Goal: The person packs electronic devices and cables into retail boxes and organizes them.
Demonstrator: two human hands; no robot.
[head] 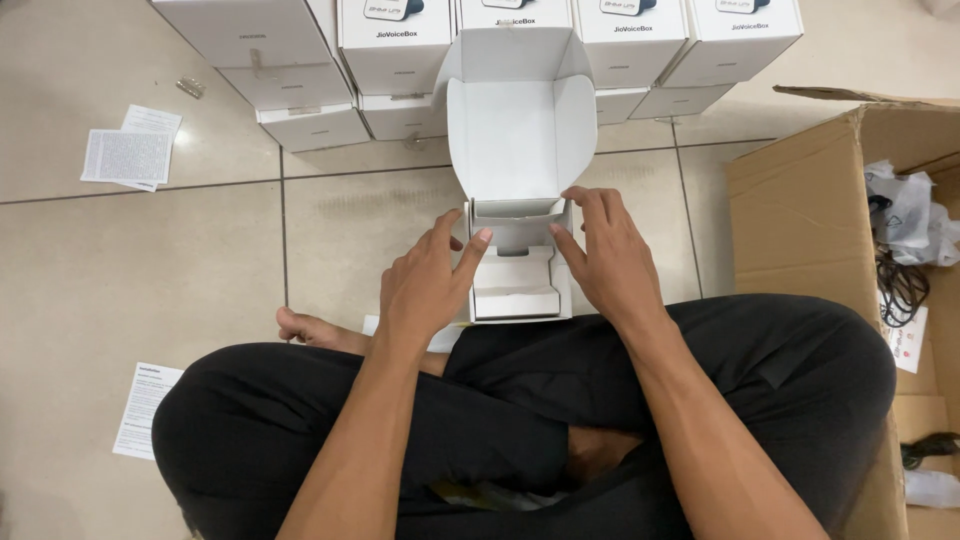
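Looking down from the head cam, the person sits cross-legged on the tiled floor (180,260) and the open white carton (517,200) sits dead centre of the frame, right in front of the knees, with its lid flap standing up toward the top of the picture.

The left hand (425,290) rests against the carton's left wall, fingers spread and loose, index tip touching the edge near the inner cardboard insert (515,290). It isn't pinching anything. The right hand (605,255) is on the right wall, fingers also open, fingertips curled over the rim where a small inner flap folds across. So neither hand grips anything; both just touch and steady the box.

If I were doing this bit myself, I'd keep both hands symmetric like that and press the insert down evenly from both sides, so it seats flat rather than cocking to one side. I'd go slow at the inner flap, since thin card like that probably creases easily. I can't tell what's under the insert; there's a dark sliver at its top edge but it's too small to read.

Around it: a row of closed white product boxes (395,50) along the top of the frame, folded paper leaflets (130,155) at upper left and another leaflet (140,410) at lower left, and a big brown cardboard shipping box (800,210) at the right with plastic bags and dark cables inside.
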